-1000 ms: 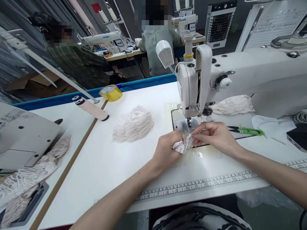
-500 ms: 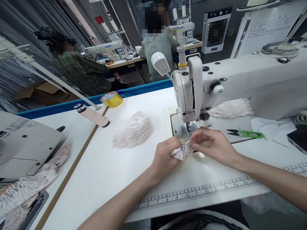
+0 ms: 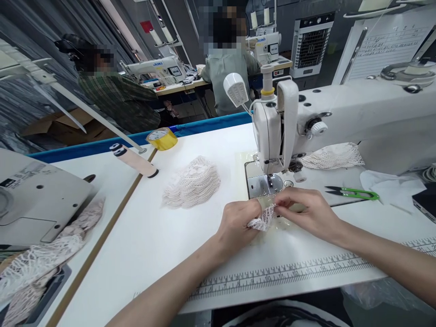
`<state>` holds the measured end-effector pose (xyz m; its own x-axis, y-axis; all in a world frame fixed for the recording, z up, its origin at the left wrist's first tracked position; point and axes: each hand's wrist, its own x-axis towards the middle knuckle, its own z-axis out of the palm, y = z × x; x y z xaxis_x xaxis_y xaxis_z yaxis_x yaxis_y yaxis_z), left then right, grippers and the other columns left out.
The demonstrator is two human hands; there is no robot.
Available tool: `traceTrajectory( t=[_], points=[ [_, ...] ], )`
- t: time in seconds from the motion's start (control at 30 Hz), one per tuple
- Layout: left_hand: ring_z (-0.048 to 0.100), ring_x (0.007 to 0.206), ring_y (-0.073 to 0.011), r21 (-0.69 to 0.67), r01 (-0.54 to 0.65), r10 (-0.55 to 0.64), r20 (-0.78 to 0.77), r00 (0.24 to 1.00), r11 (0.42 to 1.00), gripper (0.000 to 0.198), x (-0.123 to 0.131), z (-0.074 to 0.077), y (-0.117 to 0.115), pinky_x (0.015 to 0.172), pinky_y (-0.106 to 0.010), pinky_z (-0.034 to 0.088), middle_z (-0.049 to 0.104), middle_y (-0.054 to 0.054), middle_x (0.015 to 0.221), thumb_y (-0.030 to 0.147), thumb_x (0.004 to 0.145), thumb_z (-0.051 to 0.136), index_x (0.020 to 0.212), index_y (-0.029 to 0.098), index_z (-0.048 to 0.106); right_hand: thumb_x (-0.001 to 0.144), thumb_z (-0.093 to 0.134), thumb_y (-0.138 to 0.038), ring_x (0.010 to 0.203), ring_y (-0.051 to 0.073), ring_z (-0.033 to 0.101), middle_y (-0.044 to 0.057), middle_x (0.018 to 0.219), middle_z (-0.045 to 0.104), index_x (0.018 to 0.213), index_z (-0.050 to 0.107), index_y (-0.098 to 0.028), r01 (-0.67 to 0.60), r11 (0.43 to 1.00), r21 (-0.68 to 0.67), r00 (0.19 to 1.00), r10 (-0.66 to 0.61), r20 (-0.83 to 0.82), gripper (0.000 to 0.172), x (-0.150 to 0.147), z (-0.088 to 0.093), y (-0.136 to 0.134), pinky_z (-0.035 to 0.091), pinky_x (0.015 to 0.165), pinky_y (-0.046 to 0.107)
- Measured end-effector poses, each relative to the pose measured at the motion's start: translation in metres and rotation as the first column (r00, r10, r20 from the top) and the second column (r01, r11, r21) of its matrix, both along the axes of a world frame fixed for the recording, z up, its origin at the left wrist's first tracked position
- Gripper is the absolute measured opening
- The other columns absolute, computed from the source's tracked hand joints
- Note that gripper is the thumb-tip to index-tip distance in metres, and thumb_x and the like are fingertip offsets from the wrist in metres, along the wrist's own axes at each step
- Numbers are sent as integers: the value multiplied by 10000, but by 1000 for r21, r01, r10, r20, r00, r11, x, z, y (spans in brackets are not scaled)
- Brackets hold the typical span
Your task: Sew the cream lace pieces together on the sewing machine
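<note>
A small piece of white lace is stretched between my two hands, just in front of the sewing machine's needle plate. My left hand is closed round its left end in a fist. With thumb and fingertips, my right hand pinches the other end. The sewing machine stands right behind, its needle area above and beyond the lace. To the left, a fanned stack of lace pieces lies on the white table.
Green thread snips and white cloth scraps lie right of my hands. More lace rests under the machine arm. Yellow tape and a thread cone stand back left. Two people sit beyond the table, near other sewing machines.
My hands have drawn slightly toward me, away from the needle area, still holding the lace, which has turned a little between them. The whole view has shifted slightly.
</note>
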<state>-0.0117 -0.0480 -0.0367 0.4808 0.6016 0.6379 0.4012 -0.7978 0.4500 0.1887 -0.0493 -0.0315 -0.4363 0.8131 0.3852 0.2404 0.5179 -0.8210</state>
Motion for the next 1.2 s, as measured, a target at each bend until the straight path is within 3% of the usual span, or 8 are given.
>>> traceTrajectory(
  t=[0.13,0.27,0.47,0.63,0.77,0.9,1.07,1.2],
  points=[
    [333,411,-67,20,34,-33,-24,999,999,256,-2,0,-1,430,-217,222,381,82,487,63,773,495,627,211,345,899,542,-192,735,138,648,13,839,690,980,635,-229,36,959,283,998,-50,42,128,6,-4,0,537,629,261],
    [420,403,-64,-4,-31,31,-62,998,1000,130,-1,2,-4,420,-197,286,505,85,523,97,748,499,732,219,458,876,568,-170,707,160,680,2,786,718,921,676,-273,10,821,571,973,-139,183,156,15,-4,-2,575,625,269],
    [638,624,-76,-79,34,-35,-8,999,996,492,2,1,-9,573,-184,508,718,14,930,23,770,470,1204,250,516,873,545,-125,790,192,704,7,838,733,887,711,-290,-225,746,627,918,-53,392,235,21,9,-4,616,679,276],
    [686,760,-104,-142,93,-83,76,994,985,359,2,0,-12,679,-196,549,731,-3,880,-9,771,531,1036,200,655,848,559,-78,775,189,705,12,825,736,845,710,-268,-288,622,728,902,-79,424,242,20,13,-7,617,620,267],
    [690,736,-126,-434,85,-81,26,996,897,236,2,15,-15,666,-218,546,737,7,867,58,785,581,921,210,699,846,558,-76,703,170,687,6,742,719,818,689,-252,-242,658,713,921,-76,382,221,19,11,-11,573,574,275],
    [667,645,-149,-625,-58,-48,-151,987,779,158,3,19,-9,545,-222,495,726,21,770,132,801,581,817,226,707,880,522,-138,544,124,588,-4,669,663,847,638,-209,-130,869,477,915,-80,395,141,12,5,-6,451,477,257],
    [597,526,-179,-369,-374,168,-482,860,851,389,6,9,-2,449,-252,381,688,12,718,139,746,599,1128,212,582,872,518,-206,515,106,516,-39,611,601,783,594,-202,61,985,159,885,-126,447,116,2,-6,15,365,503,239],
    [610,985,-265,-36,-406,342,-473,812,913,600,6,11,-4,748,-373,479,606,-121,1195,250,768,656,1302,149,402,857,527,-223,504,104,493,-50,586,584,758,603,-204,172,982,80,843,-188,505,126,-4,-8,24,323,515,239]
  ],
)
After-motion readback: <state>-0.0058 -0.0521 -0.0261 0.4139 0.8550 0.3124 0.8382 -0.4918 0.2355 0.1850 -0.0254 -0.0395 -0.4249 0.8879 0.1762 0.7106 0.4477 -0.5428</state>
